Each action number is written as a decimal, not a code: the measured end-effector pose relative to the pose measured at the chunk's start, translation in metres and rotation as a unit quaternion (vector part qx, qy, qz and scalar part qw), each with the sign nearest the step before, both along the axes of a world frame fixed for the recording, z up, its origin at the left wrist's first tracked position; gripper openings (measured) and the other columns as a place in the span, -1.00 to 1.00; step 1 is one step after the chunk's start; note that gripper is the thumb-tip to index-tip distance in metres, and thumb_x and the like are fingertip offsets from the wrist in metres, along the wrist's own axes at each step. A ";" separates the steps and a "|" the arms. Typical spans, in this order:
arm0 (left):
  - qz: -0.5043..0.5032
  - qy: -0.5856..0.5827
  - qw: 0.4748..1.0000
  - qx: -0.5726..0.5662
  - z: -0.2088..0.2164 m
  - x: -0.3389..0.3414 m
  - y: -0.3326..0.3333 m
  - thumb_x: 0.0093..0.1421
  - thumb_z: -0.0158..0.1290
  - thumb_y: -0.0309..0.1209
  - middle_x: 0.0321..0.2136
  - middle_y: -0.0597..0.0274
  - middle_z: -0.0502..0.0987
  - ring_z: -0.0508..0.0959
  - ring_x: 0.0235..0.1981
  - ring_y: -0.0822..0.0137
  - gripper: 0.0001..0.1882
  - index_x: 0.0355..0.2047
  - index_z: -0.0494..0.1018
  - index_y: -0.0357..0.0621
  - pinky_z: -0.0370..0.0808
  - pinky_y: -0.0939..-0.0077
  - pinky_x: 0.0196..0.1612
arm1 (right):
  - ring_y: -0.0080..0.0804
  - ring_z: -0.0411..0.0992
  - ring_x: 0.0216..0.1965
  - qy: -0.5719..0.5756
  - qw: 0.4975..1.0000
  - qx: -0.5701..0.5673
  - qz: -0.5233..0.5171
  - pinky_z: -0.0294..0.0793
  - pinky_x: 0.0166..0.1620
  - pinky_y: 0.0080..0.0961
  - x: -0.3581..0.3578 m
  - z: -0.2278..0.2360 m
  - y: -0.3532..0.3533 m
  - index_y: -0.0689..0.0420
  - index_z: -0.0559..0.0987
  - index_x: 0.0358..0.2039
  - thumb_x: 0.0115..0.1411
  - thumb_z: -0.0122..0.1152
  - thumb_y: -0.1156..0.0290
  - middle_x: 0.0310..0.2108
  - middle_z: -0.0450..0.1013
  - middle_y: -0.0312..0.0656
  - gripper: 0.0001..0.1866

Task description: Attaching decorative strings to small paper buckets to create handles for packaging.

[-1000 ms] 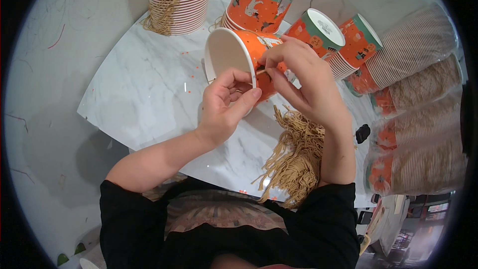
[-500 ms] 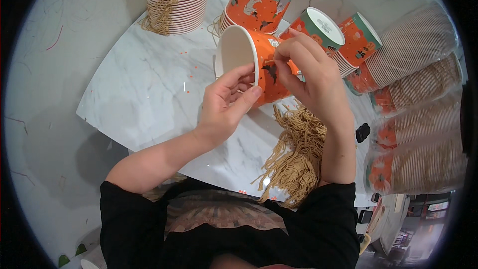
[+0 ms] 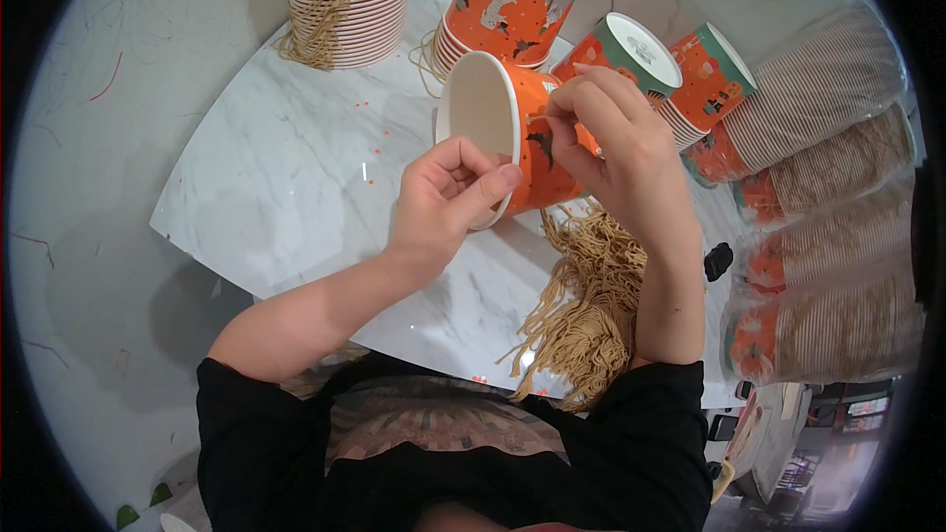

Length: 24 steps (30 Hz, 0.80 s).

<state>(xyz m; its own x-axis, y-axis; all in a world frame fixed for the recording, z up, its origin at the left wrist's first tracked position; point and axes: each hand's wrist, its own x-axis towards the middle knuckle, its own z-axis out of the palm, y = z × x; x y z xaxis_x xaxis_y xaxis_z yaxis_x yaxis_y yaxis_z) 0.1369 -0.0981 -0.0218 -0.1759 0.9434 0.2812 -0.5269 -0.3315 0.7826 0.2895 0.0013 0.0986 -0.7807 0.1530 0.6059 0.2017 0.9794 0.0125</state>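
Note:
An orange paper cup (image 3: 537,163) with bat prints and a white inside lies tilted on its side, its mouth facing left. My left hand (image 3: 443,197) is closed at the near part of its rim, thumb pressed to the curled fingers; what lies between the fingertips is hidden. On the cup's printed side, my right hand (image 3: 621,143) pinches a short tan cord (image 3: 537,117) that shows at the wall. Below the cup, a bundle of loose tan cords (image 3: 581,325) rests on the table beside my right forearm.
A tall stack of cups (image 3: 365,5) with tan cords hanging down it stands back left. Upturned orange-and-green cup stacks (image 3: 512,5) stand behind the cup. Plastic-wrapped cup stacks (image 3: 828,89) lie along the right. A small black object (image 3: 718,262) sits by the right forearm. The marble-patterned table (image 3: 266,187) has a curved edge.
The cup has shifted slightly right and turned. My left hand's fingers have drawn together from a spread hold around the rim into a pinch. The right hand has barely moved.

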 end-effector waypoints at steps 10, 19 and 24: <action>-0.022 -0.038 0.998 -0.037 0.009 0.001 0.001 0.41 0.02 -0.36 -0.22 0.14 0.65 0.64 -0.23 0.43 -0.75 0.02 0.36 -0.20 0.59 0.56 -0.22 | -0.04 0.50 -0.15 -0.001 1.000 0.010 0.013 0.51 -0.04 -0.20 -0.001 0.001 -0.004 0.20 0.48 -0.32 0.00 0.30 0.60 -0.35 0.45 -0.12 -0.78; -0.012 -0.006 1.000 0.000 0.009 0.002 0.000 0.42 0.02 -0.39 -0.20 0.18 0.65 0.64 -0.23 0.47 -0.62 0.18 0.30 -0.23 0.60 0.56 -0.23 | -0.06 0.49 -0.19 -0.029 0.999 0.009 0.023 0.51 0.01 -0.20 -0.001 0.004 -0.012 0.20 0.48 -0.32 -0.03 0.32 0.58 -0.35 0.43 -0.11 -0.76; 0.007 -0.001 1.000 0.007 0.009 0.003 0.000 0.43 -0.01 -0.42 -0.22 0.21 0.63 0.62 -0.27 0.51 -0.68 0.14 0.33 -0.26 0.58 0.58 -0.25 | -0.05 0.49 -0.20 -0.022 0.999 0.024 0.024 0.52 -0.09 -0.25 -0.004 0.006 -0.020 0.19 0.51 -0.31 -0.04 0.35 0.64 -0.35 0.49 -0.15 -0.74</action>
<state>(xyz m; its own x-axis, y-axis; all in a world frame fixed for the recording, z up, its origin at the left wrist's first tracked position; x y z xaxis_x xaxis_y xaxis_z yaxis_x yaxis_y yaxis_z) 0.1395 -0.0976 -0.0133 -0.1903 0.9369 0.2932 -0.5237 -0.3495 0.7769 0.2855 -0.0183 0.1050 -0.8129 0.0856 0.5761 0.1517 0.9861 0.0676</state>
